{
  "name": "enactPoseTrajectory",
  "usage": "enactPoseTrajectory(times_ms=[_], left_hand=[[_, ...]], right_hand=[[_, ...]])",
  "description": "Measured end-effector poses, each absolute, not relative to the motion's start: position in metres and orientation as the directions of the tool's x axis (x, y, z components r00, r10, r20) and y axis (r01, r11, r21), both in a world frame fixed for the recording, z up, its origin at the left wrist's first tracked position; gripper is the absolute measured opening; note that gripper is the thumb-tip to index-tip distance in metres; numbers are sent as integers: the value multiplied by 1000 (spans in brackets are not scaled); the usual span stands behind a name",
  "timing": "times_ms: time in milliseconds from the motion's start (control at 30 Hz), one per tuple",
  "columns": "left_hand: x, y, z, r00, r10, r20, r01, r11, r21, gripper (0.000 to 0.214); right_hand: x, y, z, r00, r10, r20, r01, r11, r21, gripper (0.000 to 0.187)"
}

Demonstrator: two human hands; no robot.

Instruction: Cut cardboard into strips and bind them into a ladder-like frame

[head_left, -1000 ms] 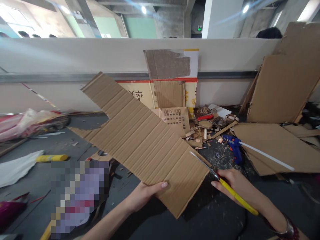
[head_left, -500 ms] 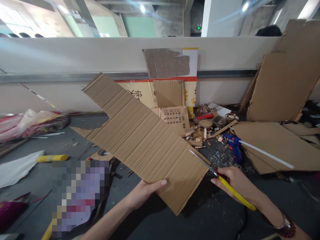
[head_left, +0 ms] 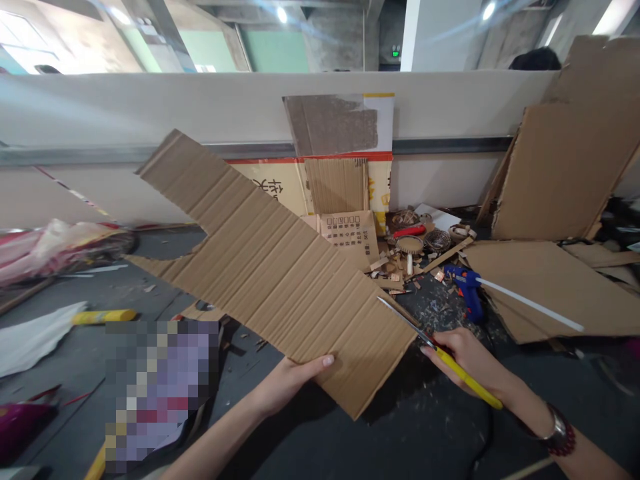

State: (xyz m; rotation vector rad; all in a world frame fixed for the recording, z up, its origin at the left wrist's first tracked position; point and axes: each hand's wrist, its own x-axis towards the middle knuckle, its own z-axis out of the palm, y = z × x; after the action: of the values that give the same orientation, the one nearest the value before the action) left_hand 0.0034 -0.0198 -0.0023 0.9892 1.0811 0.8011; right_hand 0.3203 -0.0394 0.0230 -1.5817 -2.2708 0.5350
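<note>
A long piece of corrugated cardboard [head_left: 280,267], with a curved notch near its far left end, is raised slantwise above the dark table. My left hand [head_left: 295,383] grips its lower edge, thumb on top and the other fingers hidden beneath. In my right hand [head_left: 467,363] are scissors with yellow handles [head_left: 465,380]. Their blades lie along the right-hand edge of the cardboard, one blade showing on top of it. A narrow strip of card runs beside the blade at that edge.
Behind stand a printed carton [head_left: 345,233] and a white partition [head_left: 200,107]. At right are a blue glue gun [head_left: 465,290] with a white stick, cardboard sheets [head_left: 560,287] and scraps. A yellow tube [head_left: 105,317] and white cloth [head_left: 40,340] lie left.
The far end of the cardboard has swung left and slightly up. The scissor handles have tilted a little, while the blades stay at the cardboard's right edge.
</note>
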Motion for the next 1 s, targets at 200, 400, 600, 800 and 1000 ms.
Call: enactPoseTrajectory(times_ms=[200, 400, 600, 800, 1000], left_hand=[[4, -19, 1, 231, 894, -383, -121, 417, 901, 64], [4, -12, 13, 140, 895, -423, -311, 445, 839, 54], [8, -12, 10, 118, 900, -419, -272, 435, 858, 53], [5, -19, -4, 184, 904, -386, -132, 411, 902, 39], [9, -27, -3, 275, 902, -333, 99, 318, 943, 39]], right_hand=[[321, -36, 20, -340, 940, 18, 797, 298, -525, 41], [327, -32, 19, -379, 925, -29, 763, 294, -575, 40], [329, -34, 27, -401, 915, -49, 770, 307, -559, 39], [331, -37, 36, -429, 896, -114, 751, 283, -597, 39], [330, -42, 39, -429, 900, -76, 717, 288, -635, 34]])
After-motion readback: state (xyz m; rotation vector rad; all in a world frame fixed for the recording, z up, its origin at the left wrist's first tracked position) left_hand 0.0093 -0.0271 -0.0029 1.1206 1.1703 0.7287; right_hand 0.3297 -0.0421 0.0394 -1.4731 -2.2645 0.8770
